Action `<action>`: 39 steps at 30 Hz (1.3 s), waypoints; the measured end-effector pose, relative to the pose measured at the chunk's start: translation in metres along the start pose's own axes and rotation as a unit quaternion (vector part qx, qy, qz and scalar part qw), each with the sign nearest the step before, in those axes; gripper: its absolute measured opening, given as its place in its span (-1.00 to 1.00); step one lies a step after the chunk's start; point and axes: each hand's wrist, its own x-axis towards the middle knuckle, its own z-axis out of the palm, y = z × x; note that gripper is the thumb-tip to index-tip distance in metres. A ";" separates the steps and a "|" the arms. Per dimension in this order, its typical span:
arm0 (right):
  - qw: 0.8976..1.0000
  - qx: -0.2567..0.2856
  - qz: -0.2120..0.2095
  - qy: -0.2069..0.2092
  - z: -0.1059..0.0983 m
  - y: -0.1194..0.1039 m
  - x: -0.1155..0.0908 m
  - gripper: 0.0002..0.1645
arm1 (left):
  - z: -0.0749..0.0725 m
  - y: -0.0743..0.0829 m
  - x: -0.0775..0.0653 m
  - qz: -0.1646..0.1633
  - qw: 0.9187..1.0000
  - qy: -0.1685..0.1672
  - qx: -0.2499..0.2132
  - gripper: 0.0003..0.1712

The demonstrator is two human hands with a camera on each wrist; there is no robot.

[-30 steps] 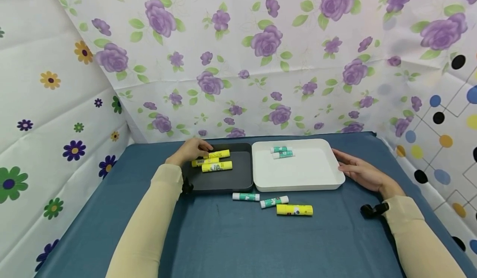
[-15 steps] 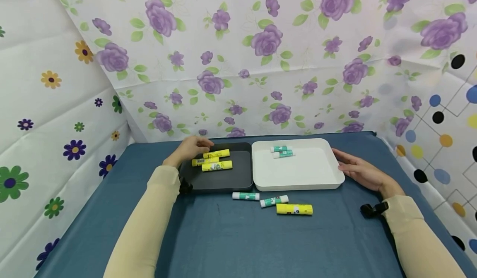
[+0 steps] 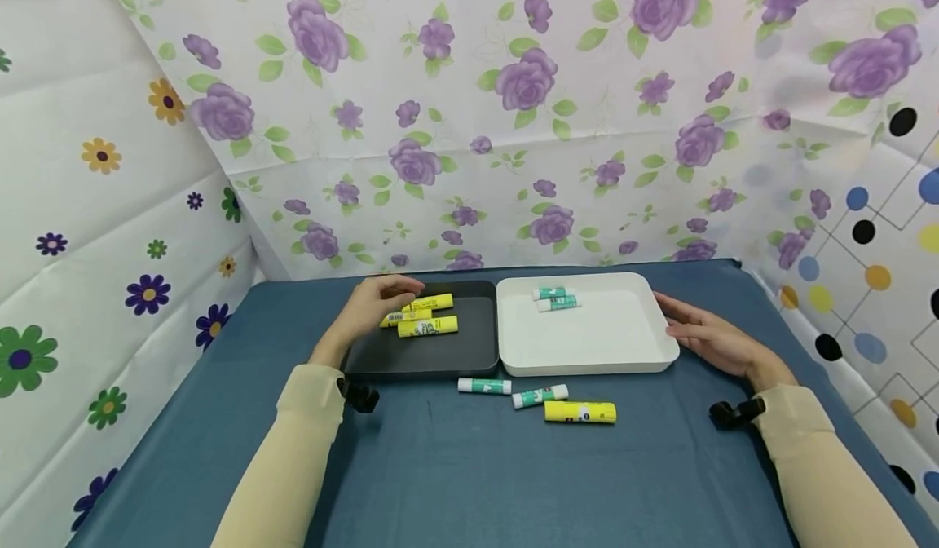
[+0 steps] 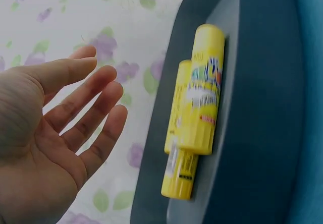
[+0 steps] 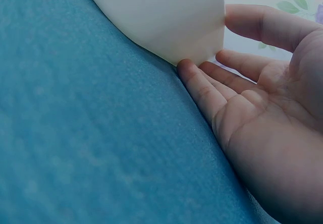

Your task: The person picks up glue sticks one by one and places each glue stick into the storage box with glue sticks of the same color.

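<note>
My left hand (image 3: 374, 302) hovers over the left side of the dark grey tray (image 3: 469, 352), fingers loosely spread and holding nothing. Beside it in that tray lie three yellow glue sticks (image 3: 428, 327); the left wrist view shows these yellow glue sticks (image 4: 204, 93) bunched together, apart from the fingers. At the white tray's (image 3: 609, 336) right end, my right hand (image 3: 715, 344) rests its nearly straight fingers against the outer wall. Up close, the fingertips (image 5: 186, 67) touch the white tray (image 5: 166, 17) near its lower edge. Two small green glue sticks (image 3: 559, 304) lie inside the white tray.
On the blue cloth (image 3: 513, 483) before the trays lie a green-and-white glue stick (image 3: 484, 386), another green glue stick (image 3: 540, 396) at a slant, and a yellow glue stick (image 3: 579, 413). Flowered sheets (image 3: 469, 124) hang behind and at the sides.
My left hand has drawn away from the yellow glue sticks, with its wrist and sleeve shifting left and toward me. The right hand and the trays stay put.
</note>
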 end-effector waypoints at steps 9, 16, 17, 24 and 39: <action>1.000 0.006 -0.002 -0.008 0.004 -0.001 0.005 -0.10 | 0.019 0.025 -0.032 0.028 0.999 0.022 0.016 -0.68; 1.000 0.001 -0.005 -0.007 0.004 -0.002 0.005 -0.12 | 0.035 0.030 -0.047 0.045 0.999 0.014 0.007 -0.65; 1.000 0.002 -0.005 -0.005 0.003 -0.001 0.005 -0.12 | 0.037 0.030 -0.048 0.047 0.999 0.012 0.005 -0.64; 1.000 0.001 0.000 -0.006 0.001 0.002 0.005 -0.12 | 0.052 0.030 -0.057 0.046 0.999 0.003 -0.014 -0.61; 1.000 -0.001 -0.004 -0.004 -0.002 0.003 0.000 -0.12 | 0.079 0.036 -0.070 0.059 0.997 -0.045 -0.013 -0.64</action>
